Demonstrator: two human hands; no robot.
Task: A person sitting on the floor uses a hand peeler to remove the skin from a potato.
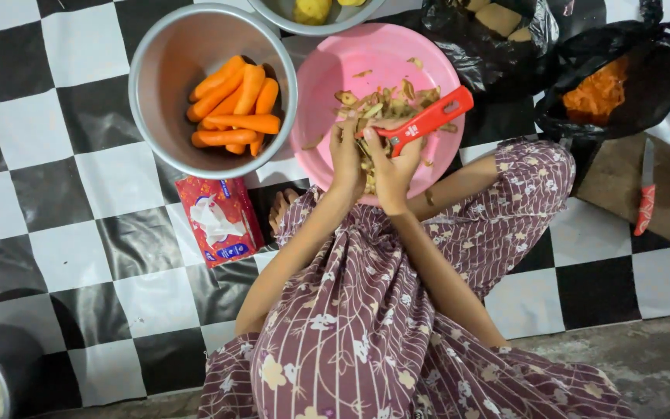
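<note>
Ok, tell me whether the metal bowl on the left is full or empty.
Partly full. The metal bowl holds a pile of peeled carrots on its right side; the rest of its bottom shows bare.

We are seated, looking straight down at our own two bare arms. Both forearms reach forward from the body and converge, wrists close together. Our left hand (346,155) is cupped, fingers curled inward and gripping. Our right hand (394,164) sits just beside it, touching it, fingers closed in a firm grasp, thumb pressed forward. Both elbows are bent and held near our sides.
</note>
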